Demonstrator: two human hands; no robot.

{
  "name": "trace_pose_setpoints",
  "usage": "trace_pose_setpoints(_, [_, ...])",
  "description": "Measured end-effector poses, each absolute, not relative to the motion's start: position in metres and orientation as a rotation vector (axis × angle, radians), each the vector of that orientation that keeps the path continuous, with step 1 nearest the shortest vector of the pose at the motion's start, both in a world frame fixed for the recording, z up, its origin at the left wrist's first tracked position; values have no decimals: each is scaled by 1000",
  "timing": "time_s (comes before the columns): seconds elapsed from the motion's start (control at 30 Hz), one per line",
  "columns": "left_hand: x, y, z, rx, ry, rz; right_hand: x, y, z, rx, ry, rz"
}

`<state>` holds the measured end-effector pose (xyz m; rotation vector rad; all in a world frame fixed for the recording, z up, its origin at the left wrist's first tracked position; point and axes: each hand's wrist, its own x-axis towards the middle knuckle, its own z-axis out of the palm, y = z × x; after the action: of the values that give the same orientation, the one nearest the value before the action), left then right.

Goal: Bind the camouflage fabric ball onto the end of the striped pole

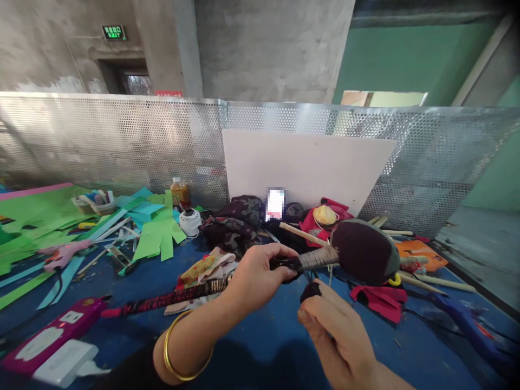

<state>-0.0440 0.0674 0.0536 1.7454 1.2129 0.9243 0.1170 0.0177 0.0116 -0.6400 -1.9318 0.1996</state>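
My left hand (260,271), with a gold bangle at the wrist, is closed around the neck of a long wrapped stick (162,301). Dark and red cord covers the stick, and its tip at the left is red. At its right end bulges a rounded head (365,252) in dark cloth, with grey thread (320,258) wound round its base. A small yellow ring (394,279) shows at the head's lower edge. Below the neck, my right hand (341,330) pinches a dark ball of thread (310,291), from which strands run up to the stick.
Green and blue paper strips (158,233) and a pink glue gun (67,253) lie at left, a purple power strip (60,333) nearer. A white thread spool (190,222), camouflage cloth (235,222) and yellow yarn (325,215) sit behind. A blue glue gun (463,325) is at right.
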Motion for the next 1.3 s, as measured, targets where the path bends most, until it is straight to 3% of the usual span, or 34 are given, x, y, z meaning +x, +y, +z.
trace_pose_setpoints(0.17, [-40,66,48,1984,1419,857,109,15,6,-658,-1931,30])
trace_pose_setpoints(0.43, [-39,65,53,2220,1453,702,137,23,45,-1003,-1865,434])
trace_pose_setpoints(0.67, [-31,56,49,2428,1468,578,153,33,55,-1264,-1776,434])
trace_pose_setpoints(1.3, [-24,52,29,3066,1136,509,155,55,45,-1434,-1809,391])
